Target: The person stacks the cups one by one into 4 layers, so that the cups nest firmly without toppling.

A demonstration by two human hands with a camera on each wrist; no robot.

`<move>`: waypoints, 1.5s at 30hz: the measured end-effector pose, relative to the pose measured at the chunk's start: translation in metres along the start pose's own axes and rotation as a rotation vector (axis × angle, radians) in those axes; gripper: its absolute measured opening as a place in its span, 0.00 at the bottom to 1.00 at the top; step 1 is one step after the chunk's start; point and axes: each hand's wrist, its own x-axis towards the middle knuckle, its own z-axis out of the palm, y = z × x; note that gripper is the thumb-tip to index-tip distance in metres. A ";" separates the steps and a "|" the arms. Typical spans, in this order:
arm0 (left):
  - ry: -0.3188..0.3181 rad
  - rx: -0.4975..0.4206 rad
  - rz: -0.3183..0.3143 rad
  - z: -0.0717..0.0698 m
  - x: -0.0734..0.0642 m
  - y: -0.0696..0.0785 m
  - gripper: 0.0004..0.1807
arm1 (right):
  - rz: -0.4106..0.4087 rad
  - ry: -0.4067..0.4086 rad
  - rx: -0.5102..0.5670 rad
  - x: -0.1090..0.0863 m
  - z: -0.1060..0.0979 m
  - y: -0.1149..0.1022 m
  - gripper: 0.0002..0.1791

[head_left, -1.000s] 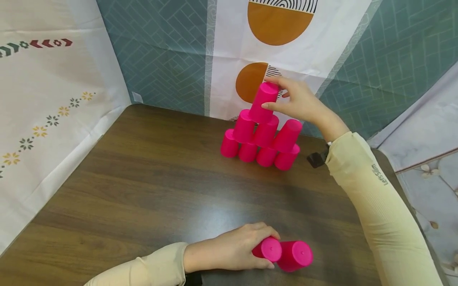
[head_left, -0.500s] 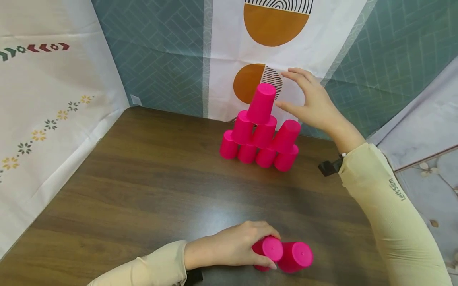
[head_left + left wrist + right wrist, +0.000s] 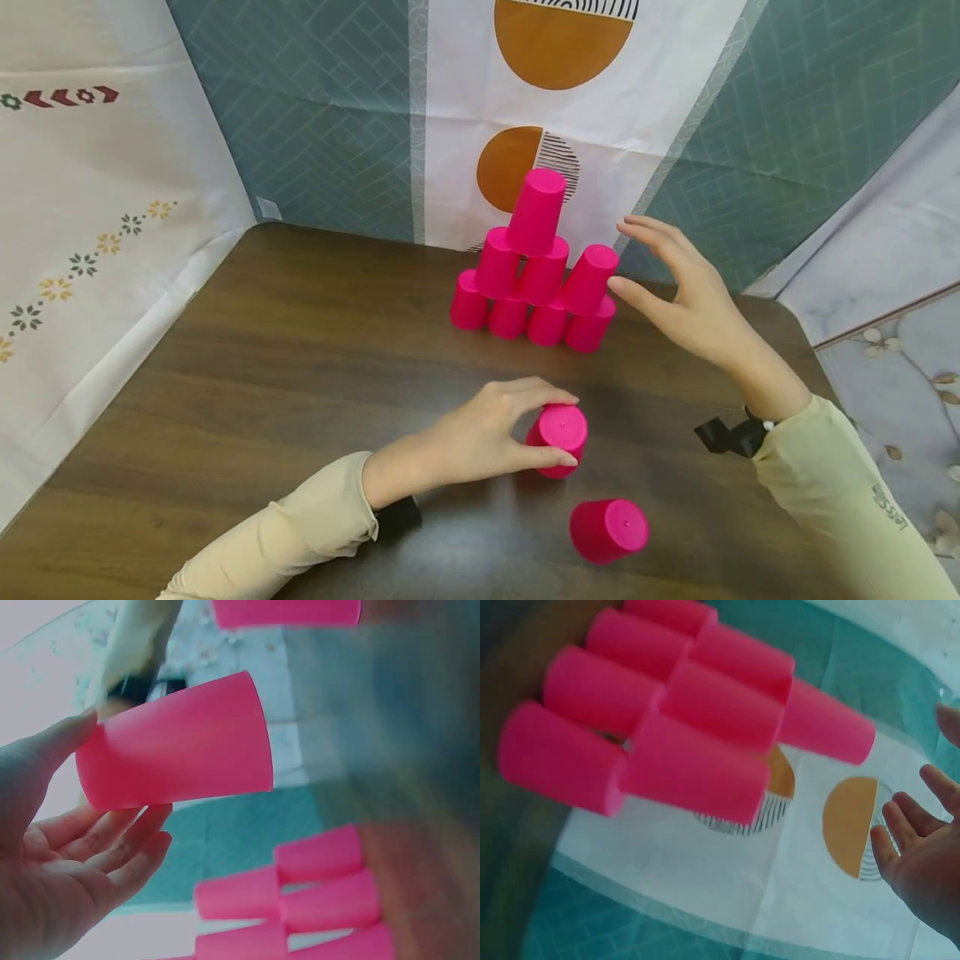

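Observation:
Upside-down pink plastic cups form a stack at the back of the table. Its bottom row has several cups, three stand on them, and a single top cup (image 3: 537,212) rests over the left two of the middle row. My left hand (image 3: 480,437) grips another pink cup (image 3: 180,746) near its narrow closed end, thumb on one side and fingers on the other; that cup is in front of the stack. Just right of the middle row's right-hand cup (image 3: 590,279), my right hand (image 3: 693,296) is spread and holds nothing.
One more upside-down pink cup (image 3: 609,531) stands near the front of the brown wooden table (image 3: 300,358). A patterned cloth (image 3: 330,125) hangs right behind the stack, with pale cloths at both sides.
My right hand has let go of the top cup and drawn back right and down. My left hand has carried its cup forward from beside the front cup toward the stack.

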 end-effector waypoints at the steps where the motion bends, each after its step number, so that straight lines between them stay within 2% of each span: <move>1: 0.009 0.003 0.011 -0.005 0.004 0.000 0.29 | -0.003 -0.001 0.022 -0.008 0.001 -0.001 0.30; 5: 0.031 0.017 0.011 -0.028 0.017 0.002 0.28 | -0.024 -0.007 0.111 -0.037 0.006 -0.006 0.27; 8: 0.050 0.015 0.002 -0.043 0.025 0.006 0.27 | -0.041 -0.019 0.154 -0.054 0.011 -0.009 0.29; 13: 0.063 0.073 0.015 -0.062 0.039 0.020 0.27 | 0.013 -0.074 0.143 -0.087 0.018 -0.011 0.35; 17: 0.052 0.153 0.066 -0.075 0.055 0.025 0.28 | 0.082 -0.182 0.071 -0.109 0.022 -0.013 0.41; 20: 0.015 0.215 0.098 -0.083 0.070 0.024 0.28 | 0.112 -0.312 0.010 -0.125 0.024 -0.016 0.45; 23: -0.020 0.271 0.112 -0.090 0.085 0.022 0.28 | 0.074 -0.432 -0.019 -0.141 0.026 -0.020 0.48; 27: -0.021 0.321 0.112 -0.098 0.106 0.018 0.25 | -0.011 -0.516 -0.008 -0.158 0.030 -0.023 0.50; 31: -0.015 0.372 0.073 -0.105 0.126 0.015 0.23 | -0.052 -0.544 0.024 -0.169 0.035 -0.020 0.50; 36: -0.041 0.440 0.021 -0.107 0.147 0.015 0.23 | -0.103 -0.523 -0.032 -0.181 0.041 -0.017 0.40; 40: -0.056 0.455 -0.026 -0.103 0.158 0.014 0.22 | -0.068 -0.517 -0.044 -0.185 0.045 -0.018 0.34; 45: -0.038 0.477 -0.059 -0.098 0.171 0.010 0.21 | -0.056 -0.485 -0.063 -0.188 0.047 -0.018 0.32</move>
